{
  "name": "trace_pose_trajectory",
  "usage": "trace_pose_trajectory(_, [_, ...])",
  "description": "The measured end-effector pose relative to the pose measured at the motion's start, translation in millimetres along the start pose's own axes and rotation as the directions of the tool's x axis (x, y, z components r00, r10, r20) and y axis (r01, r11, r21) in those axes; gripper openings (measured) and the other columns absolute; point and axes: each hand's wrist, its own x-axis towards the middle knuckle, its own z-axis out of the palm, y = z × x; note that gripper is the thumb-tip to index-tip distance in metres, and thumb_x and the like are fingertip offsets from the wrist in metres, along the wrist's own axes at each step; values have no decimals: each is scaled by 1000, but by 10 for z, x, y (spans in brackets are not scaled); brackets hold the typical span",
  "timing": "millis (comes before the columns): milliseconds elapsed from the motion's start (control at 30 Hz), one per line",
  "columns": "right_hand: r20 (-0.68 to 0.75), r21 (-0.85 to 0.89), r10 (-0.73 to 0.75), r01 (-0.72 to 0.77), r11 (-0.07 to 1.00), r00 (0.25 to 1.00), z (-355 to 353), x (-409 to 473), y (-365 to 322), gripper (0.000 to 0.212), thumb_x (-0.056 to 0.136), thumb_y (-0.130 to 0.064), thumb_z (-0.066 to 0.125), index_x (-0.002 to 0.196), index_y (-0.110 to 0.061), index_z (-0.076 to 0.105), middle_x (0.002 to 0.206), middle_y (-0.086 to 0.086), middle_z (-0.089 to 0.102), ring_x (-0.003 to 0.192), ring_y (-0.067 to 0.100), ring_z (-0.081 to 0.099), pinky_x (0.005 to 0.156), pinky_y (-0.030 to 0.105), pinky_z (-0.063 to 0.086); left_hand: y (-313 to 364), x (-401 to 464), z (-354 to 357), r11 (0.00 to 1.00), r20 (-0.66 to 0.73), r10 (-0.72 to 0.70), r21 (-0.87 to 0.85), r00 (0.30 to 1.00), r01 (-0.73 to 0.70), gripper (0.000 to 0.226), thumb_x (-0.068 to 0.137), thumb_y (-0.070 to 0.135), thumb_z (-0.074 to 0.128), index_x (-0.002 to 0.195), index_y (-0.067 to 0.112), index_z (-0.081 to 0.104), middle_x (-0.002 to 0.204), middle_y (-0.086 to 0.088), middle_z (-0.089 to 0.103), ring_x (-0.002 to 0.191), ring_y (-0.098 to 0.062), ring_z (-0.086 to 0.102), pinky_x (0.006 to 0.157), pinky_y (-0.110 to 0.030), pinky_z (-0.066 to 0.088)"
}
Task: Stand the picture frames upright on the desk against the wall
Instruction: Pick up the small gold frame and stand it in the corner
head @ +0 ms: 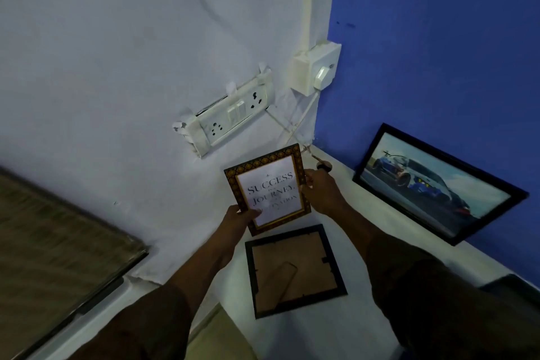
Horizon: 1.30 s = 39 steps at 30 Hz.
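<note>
Both hands hold the gold frame (268, 188) above the table (377, 231), near the corner where the white wall (117, 67) meets the blue wall (438, 38). Left hand (241, 218) pinches the lower left edge, thumb on the glass over the print; right hand (321, 191) pinches the right edge, fingers behind. Frame is face toward the camera, tilted slightly clockwise, clear of the table surface; bottom edge is not yet set down. Two-handed edge grip probably keeps the frame steady while it is lined up with the white wall. Car frame (438, 184) already stands on the table, leaning back against the blue wall, so that one looks done. Dark frame (295, 270) lies flat on the table, back side up, stand visible, just below the gold frame; it is not yet stood up. Judgement: step in hand is placing the gold frame; one of three frames finished. Socket plate (230, 117) and switch box (317, 69) sit on the white wall above the target spot, with a cord (304, 114) hanging toward the corner; the frame should sit below these. A small dark object (325, 166) rests on the table behind the right hand; cannot identify it.
</note>
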Motion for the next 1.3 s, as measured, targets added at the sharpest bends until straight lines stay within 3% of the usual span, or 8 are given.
trace_pose_trajectory(100, [36,36,17,-18,999,999,167,335,223,29,86,-31,54,100,-12,71,98,15,71,91,30,70,78,51,61,27,249,0,1000,14,-6,0,1000,6,29,99,3,53,127,13,51,122,-1,54,98,-13,54,91,-21,33])
trace_pose_trajectory(200, [53,60,18,-21,998,998,244,539,314,18,87,-18,62,94,-4,70,93,17,71,88,30,70,79,54,59,-2,495,-14,998,7,-55,21,998,55,44,98,3,57,140,2,47,127,-4,53,110,-17,50,90,-21,37])
trace_pose_trajectory(367, [87,100,-20,11,995,996,494,880,660,15,84,-20,65,98,-18,69,94,13,69,94,25,68,85,50,59,-277,836,-47,994,-87,-107,-8,990,106,58,92,17,68,144,8,41,139,-11,56,114,-21,54,84,-26,42])
trace_pose_trajectory(600, [97,117,-26,15,993,995,420,892,385,16,83,-13,54,91,-5,66,90,19,68,88,29,69,78,54,60,-421,933,-21,997,-154,-76,-4,985,77,52,94,20,66,139,15,41,132,-6,57,116,-20,54,83,-28,42])
trace_pose_trajectory(867, [116,160,97,-115,980,988,413,559,267,41,95,-8,57,136,-10,55,131,19,55,127,30,52,95,31,43,-618,983,-195,988,-170,-147,-69,974,137,52,97,12,57,144,12,35,139,-17,55,111,-23,52,89,-31,38])
trace_pose_trajectory(1000, [87,175,229,-241,954,969,430,412,349,67,99,-29,62,157,-14,32,153,18,39,138,33,46,114,42,40,-761,952,-244,981,-159,-195,-39,968,191,56,95,17,63,144,13,36,140,-18,53,124,-30,52,94,-32,36])
trace_pose_trajectory(1167, [53,87,369,-372,924,928,503,-47,609,60,100,-25,59,155,-19,36,146,18,46,130,32,52,107,43,46,-1054,828,-303,937,-159,-314,109,936,332,71,92,31,68,148,7,31,136,-19,51,111,-27,52,91,-31,40])
trace_pose_trajectory(1300, [61,-59,564,-562,825,823,669,-597,879,65,96,-37,57,155,-24,32,145,14,47,126,31,56,101,47,51,-1400,750,-296,865,-154,-434,203,887,459,85,85,31,72,143,-18,34,80,-7,49,66,-17,46,62,-34,47])
